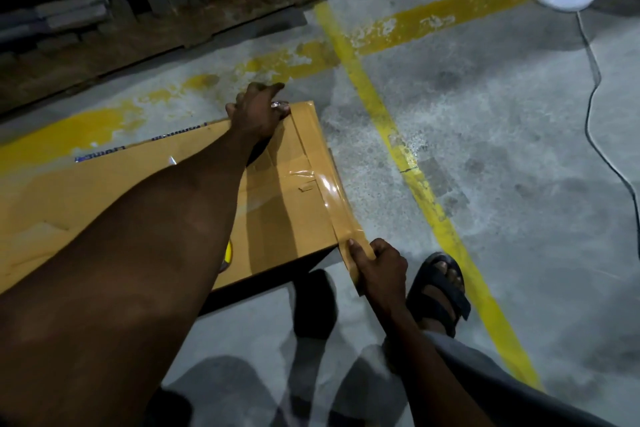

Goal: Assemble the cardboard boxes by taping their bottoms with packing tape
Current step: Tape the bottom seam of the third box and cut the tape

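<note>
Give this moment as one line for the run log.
phase: edge taping | left hand: grips cardboard box far corner | right hand: pinches packing tape at near corner

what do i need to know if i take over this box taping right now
The left hand rests on the far corner of the cardboard box, at the far end of the tape strip; whether it grips is unclear.
The right hand pinches the strip's near end, just past the near corner.
The box lies on the floor.
Done: the strip is laid along the box's right edge.
Left: probably fold the near end over the corner and smooth the strip. Other seams can't be judged from here.
</note>
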`<act>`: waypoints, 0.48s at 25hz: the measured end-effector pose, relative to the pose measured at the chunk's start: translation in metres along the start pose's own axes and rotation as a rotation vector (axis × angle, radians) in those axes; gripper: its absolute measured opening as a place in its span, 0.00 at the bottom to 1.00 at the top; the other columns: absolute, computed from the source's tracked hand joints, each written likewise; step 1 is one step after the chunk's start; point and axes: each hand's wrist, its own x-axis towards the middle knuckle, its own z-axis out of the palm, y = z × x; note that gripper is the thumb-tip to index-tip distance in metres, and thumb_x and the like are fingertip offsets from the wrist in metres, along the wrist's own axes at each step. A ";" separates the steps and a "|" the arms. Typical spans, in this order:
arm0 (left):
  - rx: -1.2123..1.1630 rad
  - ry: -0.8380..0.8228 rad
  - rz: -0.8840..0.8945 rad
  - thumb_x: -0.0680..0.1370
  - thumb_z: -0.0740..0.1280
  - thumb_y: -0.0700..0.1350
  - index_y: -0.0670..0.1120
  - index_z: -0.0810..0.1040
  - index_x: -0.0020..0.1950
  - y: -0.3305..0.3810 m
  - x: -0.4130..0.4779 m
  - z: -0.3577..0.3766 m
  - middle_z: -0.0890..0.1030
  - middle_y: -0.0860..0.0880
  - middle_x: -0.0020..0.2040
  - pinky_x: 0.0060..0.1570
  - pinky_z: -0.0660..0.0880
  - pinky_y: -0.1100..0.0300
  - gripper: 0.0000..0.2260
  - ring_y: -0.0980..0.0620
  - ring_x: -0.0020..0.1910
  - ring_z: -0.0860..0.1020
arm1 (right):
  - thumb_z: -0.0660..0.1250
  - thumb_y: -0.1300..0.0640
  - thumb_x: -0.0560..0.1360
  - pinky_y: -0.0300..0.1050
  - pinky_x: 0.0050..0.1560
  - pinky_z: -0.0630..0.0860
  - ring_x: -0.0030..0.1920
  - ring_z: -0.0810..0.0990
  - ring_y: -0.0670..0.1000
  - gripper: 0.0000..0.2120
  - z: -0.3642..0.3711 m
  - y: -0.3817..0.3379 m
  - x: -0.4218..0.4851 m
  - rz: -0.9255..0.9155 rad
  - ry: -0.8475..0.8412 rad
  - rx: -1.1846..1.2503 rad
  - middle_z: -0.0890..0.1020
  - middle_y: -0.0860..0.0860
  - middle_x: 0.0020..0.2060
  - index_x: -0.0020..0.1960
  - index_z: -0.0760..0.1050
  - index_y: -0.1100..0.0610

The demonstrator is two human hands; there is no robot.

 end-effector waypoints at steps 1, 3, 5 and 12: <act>0.089 0.066 0.085 0.81 0.57 0.53 0.54 0.64 0.75 0.001 -0.007 0.008 0.62 0.46 0.76 0.67 0.59 0.42 0.22 0.40 0.73 0.62 | 0.73 0.46 0.72 0.42 0.34 0.68 0.32 0.75 0.50 0.20 0.001 0.001 0.001 0.000 0.019 0.031 0.73 0.49 0.26 0.35 0.67 0.56; 0.307 0.084 0.299 0.81 0.49 0.54 0.49 0.52 0.79 0.005 -0.030 0.028 0.51 0.47 0.80 0.70 0.54 0.36 0.26 0.41 0.77 0.51 | 0.75 0.47 0.70 0.47 0.37 0.68 0.35 0.75 0.52 0.17 0.001 0.001 0.003 -0.027 0.046 0.085 0.74 0.50 0.31 0.42 0.69 0.54; 0.364 0.011 0.368 0.80 0.45 0.58 0.45 0.43 0.79 0.009 -0.057 0.044 0.42 0.47 0.80 0.72 0.44 0.34 0.31 0.42 0.78 0.41 | 0.72 0.43 0.68 0.47 0.40 0.68 0.40 0.74 0.53 0.19 0.000 0.004 0.006 -0.082 0.053 0.096 0.73 0.52 0.37 0.49 0.69 0.52; 0.420 -0.108 0.518 0.80 0.42 0.61 0.45 0.43 0.79 0.004 -0.156 0.053 0.41 0.48 0.80 0.72 0.49 0.35 0.32 0.41 0.78 0.42 | 0.60 0.49 0.78 0.54 0.58 0.64 0.61 0.70 0.56 0.14 -0.005 0.007 0.004 -0.023 0.023 0.097 0.72 0.48 0.55 0.63 0.68 0.51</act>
